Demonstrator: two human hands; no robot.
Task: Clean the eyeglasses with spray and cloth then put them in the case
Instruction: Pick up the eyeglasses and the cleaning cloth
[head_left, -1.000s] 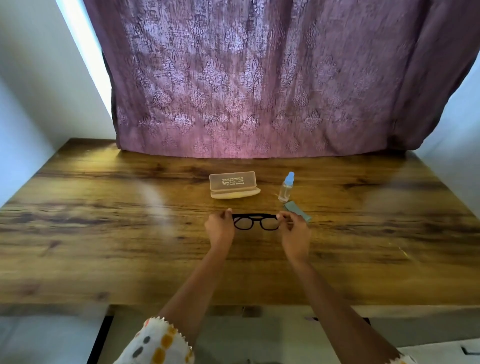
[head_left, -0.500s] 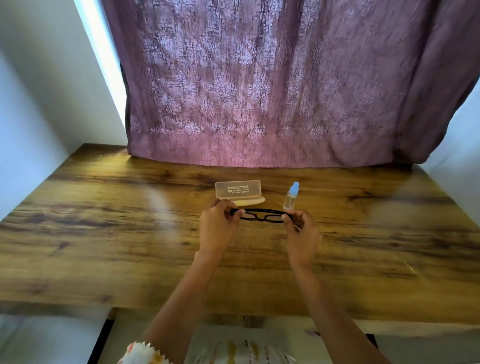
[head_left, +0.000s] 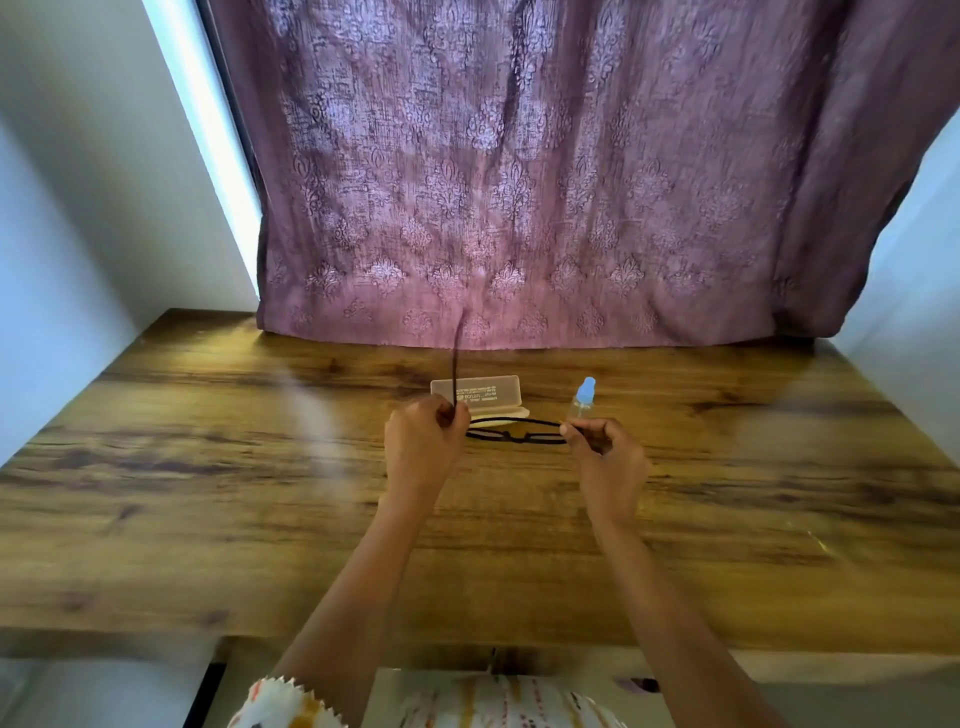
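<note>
Eyeglasses (head_left: 511, 436) held above surface (head_left: 208, 493), frame running left-to-right between hands. Left hand (head_left: 423, 447) fingers pinched on left hinge, temple sticking up. Right hand (head_left: 608, 460) fingers pinched on right end. Spray bottle (head_left: 582, 402) just beyond right hand, nearer it; case (head_left: 483, 392) behind frame. Cloth not visible.

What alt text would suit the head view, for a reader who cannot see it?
Two hands hold black eyeglasses above a wooden table: the left hand grips one end, one temple pointing up; the right hand pinches the other. Behind them are a pale case, a blue-capped spray bottle and a purple curtain.
</note>
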